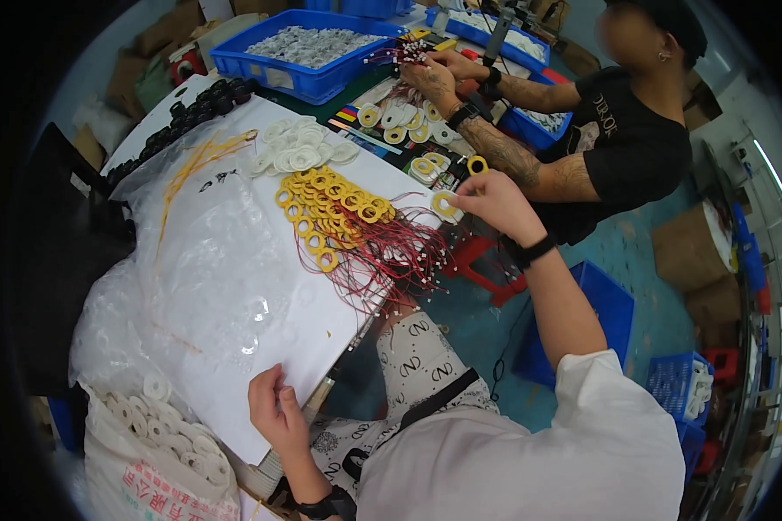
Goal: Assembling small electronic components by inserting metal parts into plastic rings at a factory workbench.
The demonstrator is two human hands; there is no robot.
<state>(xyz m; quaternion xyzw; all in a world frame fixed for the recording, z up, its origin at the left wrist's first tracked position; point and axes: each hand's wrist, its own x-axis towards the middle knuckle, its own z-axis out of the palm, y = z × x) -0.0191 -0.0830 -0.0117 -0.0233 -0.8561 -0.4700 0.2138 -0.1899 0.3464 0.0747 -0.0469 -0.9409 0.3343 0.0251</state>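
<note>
Out past the table's right edge, my right hand [493,201] pinches a white disc with a yellow ring [444,206] between thumb and fingers. My left hand [277,406] hovers by the near edge of the white table [300,343], fingers loosely apart, with nothing in it. A pile of yellow rings [328,204] with thin red and dark wires [391,253] spreads over the table, the wire ends and small white connectors hanging off its edge. Behind them lies a heap of white discs [302,148]. Assembled white-and-yellow discs [406,119] lie beyond on a dark surface.
Clear plastic sheeting [208,234] covers the table's left, beside black round parts [195,111]. A sack of white rings [169,438] stands near left. Blue bins [308,78] hold white parts. A co-worker [604,130] handles wired parts opposite. A red stool [487,269] stands below.
</note>
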